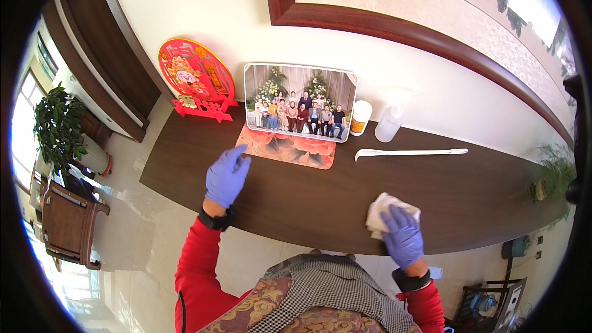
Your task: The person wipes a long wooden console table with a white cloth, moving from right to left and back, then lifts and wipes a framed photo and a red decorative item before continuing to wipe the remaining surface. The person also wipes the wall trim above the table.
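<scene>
My left hand [227, 176], in a blue disposable glove, is over the left part of a dark wooden tabletop [305, 203]. It holds nothing, and its fingers are a little apart. Just beyond the fingertips lies a floral mat [296, 148] with a framed group photo [300, 101] standing at its back. In the same kind of glove, my right hand [404, 237] grips a folded white cloth [381, 212] against the tabletop near its front edge. Most of the cloth shows beyond and left of the fingers. Its underside is hidden.
Against the wall stand a red round decoration [199, 74], a white bottle [360, 118] with an orange label, and a translucent spray bottle [390, 122]. A white long-handled tool [411, 152] lies in front of them. A green plant [552, 171] is at the table's right end.
</scene>
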The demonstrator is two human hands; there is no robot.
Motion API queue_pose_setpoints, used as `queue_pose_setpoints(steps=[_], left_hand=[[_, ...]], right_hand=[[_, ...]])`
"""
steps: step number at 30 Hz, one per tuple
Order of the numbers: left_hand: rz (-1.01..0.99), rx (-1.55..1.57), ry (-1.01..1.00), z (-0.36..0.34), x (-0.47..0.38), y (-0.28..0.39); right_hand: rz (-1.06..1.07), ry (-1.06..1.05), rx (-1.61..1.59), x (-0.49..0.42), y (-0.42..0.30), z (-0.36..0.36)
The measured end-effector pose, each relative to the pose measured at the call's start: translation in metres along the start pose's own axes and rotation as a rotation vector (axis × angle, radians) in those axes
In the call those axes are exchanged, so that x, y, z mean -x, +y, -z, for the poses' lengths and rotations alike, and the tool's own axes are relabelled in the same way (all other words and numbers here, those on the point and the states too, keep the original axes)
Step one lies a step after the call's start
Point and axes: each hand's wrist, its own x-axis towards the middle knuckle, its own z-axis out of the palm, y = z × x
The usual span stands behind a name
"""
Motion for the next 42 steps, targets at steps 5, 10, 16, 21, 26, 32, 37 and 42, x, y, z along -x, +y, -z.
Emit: queue_pose_setpoints(steps=[5, 10, 16, 21, 26, 32, 37, 42], left_hand=[[0.164, 0.095, -0.115, 0.0, 0.052, 0.026], [0.08, 0.05, -0.07, -0.005, 0.1, 0.034], [-0.077, -0.127, -0.052, -0.016, 0.133, 0.045], [-0.151, -0.197, -0.007, -0.026, 0.136, 0.051], [-0.145, -0.122, 0.027, -0.029, 0.131, 0.057], [-0.174, -0.063, 0.047, -0.035, 0.128, 0.068], [-0.174, -0.114, 0.065, -0.039, 0.128, 0.068], [-0.177, -0.189, 0.068, -0.047, 0.13, 0.067]], right_hand=[[0.089, -0.075, -0.092, -0.001, 0.004, 0.005], [-0.291, 0.029, -0.03, 0.017, 0.108, 0.014], [-0.589, -0.024, -0.023, 0.012, 0.166, 0.023], [-0.185, -0.053, 0.186, -0.044, 0.083, -0.013], [0.163, -0.099, 0.049, -0.069, -0.032, -0.022], [0.169, -0.065, -0.028, -0.036, -0.025, -0.009], [-0.215, 0.06, 0.027, 0.008, 0.085, 0.004], [-0.633, 0.073, -0.077, 0.03, 0.154, 0.014]])
